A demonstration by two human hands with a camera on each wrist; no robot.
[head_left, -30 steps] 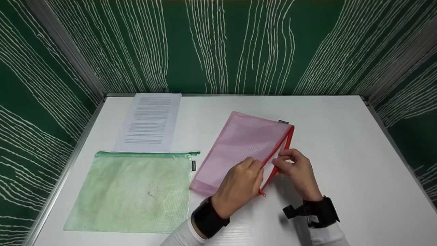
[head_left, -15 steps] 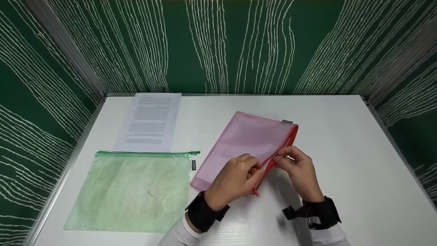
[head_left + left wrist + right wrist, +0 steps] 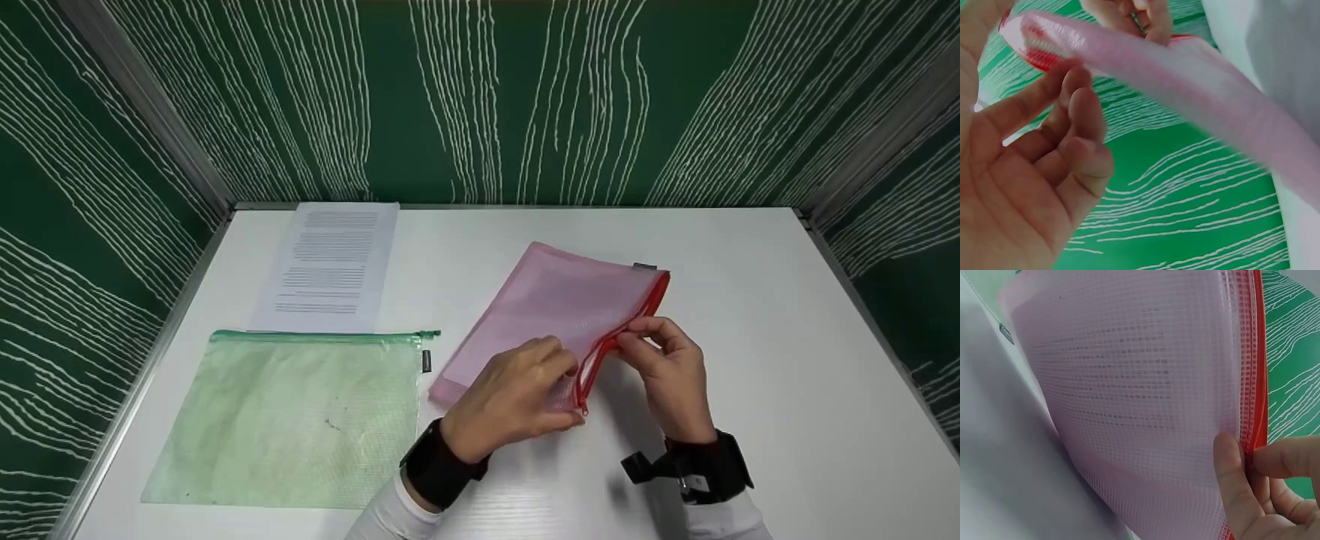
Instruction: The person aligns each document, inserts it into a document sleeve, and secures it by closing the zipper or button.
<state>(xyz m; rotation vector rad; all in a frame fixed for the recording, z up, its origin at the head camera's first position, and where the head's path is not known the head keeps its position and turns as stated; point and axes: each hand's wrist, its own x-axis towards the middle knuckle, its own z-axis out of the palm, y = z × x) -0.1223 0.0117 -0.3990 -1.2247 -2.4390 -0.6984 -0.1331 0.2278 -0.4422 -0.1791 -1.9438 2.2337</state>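
Note:
A pink mesh zipper pouch (image 3: 570, 307) with a red zipper (image 3: 652, 300) lies slanted, its zipper edge raised and facing right. Lines of print show through its mesh in the right wrist view. My right hand (image 3: 671, 375) pinches both zipper edges together around mid-length; thumb and finger meet on the red strip (image 3: 1261, 394). Nearer me, the zipper still gapes. My left hand (image 3: 510, 397) is at the near end by the zipper pull (image 3: 584, 410), thumb spread from the other fingers. In the left wrist view its fingers (image 3: 1086, 112) bend loosely, one touching the pouch.
A green mesh zipper pouch (image 3: 285, 420) lies flat at the left. Behind it, a printed sheet of paper (image 3: 330, 262) rests on the white table (image 3: 795, 337). Green walls (image 3: 690, 90) with white lines rise at the back and sides.
The pouch has shifted slightly to the right and away. My right hand has drawn the zipper edges together. My left hand has let go of the edge, its thumb now spread near the pull.

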